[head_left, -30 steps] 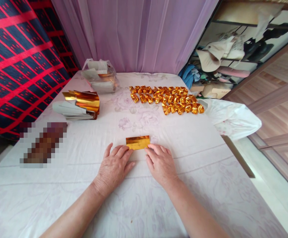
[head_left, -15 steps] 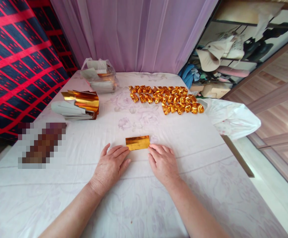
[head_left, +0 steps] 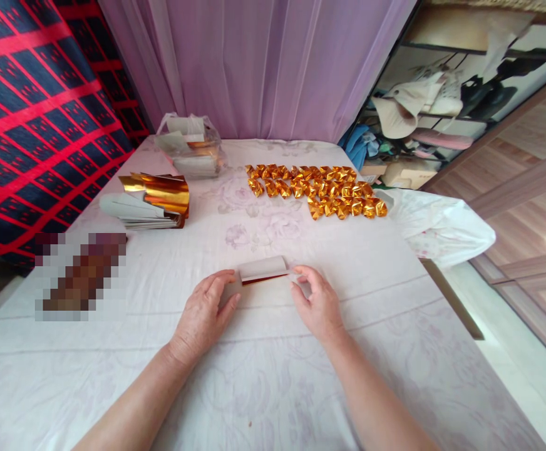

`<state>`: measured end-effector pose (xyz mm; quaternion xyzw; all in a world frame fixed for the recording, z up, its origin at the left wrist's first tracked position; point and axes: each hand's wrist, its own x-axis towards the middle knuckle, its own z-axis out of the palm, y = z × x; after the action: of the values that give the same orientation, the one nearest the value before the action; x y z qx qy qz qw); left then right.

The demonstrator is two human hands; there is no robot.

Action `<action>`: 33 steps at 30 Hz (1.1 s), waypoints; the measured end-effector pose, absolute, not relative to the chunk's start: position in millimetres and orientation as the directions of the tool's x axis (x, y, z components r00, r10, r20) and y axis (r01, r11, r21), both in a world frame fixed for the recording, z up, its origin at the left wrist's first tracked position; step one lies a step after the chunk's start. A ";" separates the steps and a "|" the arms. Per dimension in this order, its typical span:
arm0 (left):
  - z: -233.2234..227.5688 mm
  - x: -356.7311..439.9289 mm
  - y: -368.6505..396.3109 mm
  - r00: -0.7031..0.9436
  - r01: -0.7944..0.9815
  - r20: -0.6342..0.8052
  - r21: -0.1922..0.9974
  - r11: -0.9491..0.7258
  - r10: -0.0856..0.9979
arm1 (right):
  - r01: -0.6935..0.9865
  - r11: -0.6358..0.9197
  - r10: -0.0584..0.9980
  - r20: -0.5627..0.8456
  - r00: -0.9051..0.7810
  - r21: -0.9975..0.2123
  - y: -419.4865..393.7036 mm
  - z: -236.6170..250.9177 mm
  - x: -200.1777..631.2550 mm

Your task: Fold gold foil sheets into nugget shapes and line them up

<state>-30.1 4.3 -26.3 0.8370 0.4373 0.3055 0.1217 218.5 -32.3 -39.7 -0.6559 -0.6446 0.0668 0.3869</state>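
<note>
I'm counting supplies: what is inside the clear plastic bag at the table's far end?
The clear plastic bag shows stacked white-backed sheets with a little gold foil edge. How many, and anything beneath them, is hidden.

White-backed gold paper [head_left: 262, 268], floral tablecloth [head_left: 273, 351]

A folded foil sheet [head_left: 263, 269], white side up with a dark red-gold edge below, was held just above the white tablecloth [head_left: 273, 376]: its left end pinched by the left hand [head_left: 205, 313], its right end by the right hand [head_left: 317, 304]. Folded gold pieces [head_left: 317, 189] were ranged in rows beyond. A stack of gold sheets [head_left: 153, 199] was seen far left, a plastic bag [head_left: 189, 145] behind it.
</note>
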 end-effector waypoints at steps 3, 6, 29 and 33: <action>-28.2 -30.0 5.4 0.444 0.666 0.401 0.450 -0.595 0.801 | 0.748 0.127 0.906 0.383 0.180 -0.652 -30.2 -37.6 218.8; -28.4 -30.4 6.2 0.475 0.660 0.400 0.427 -0.618 0.784 | 0.736 0.161 0.907 0.393 0.154 -0.658 -28.4 -34.6 219.3; -24.9 -31.4 6.9 0.427 0.572 0.480 0.513 -0.640 0.767 | 0.483 0.120 0.939 0.257 0.228 -0.867 -32.2 -20.2 211.0; -19.8 -30.1 6.1 0.427 0.537 0.493 0.536 -0.651 0.758 | 0.404 0.086 0.959 0.186 0.214 -0.911 -34.0 -17.5 208.6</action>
<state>-30.1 6.1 -19.8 0.8312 0.3895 0.3671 0.1506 208.6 -34.0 -17.5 -0.6119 -0.5570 0.2873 0.4825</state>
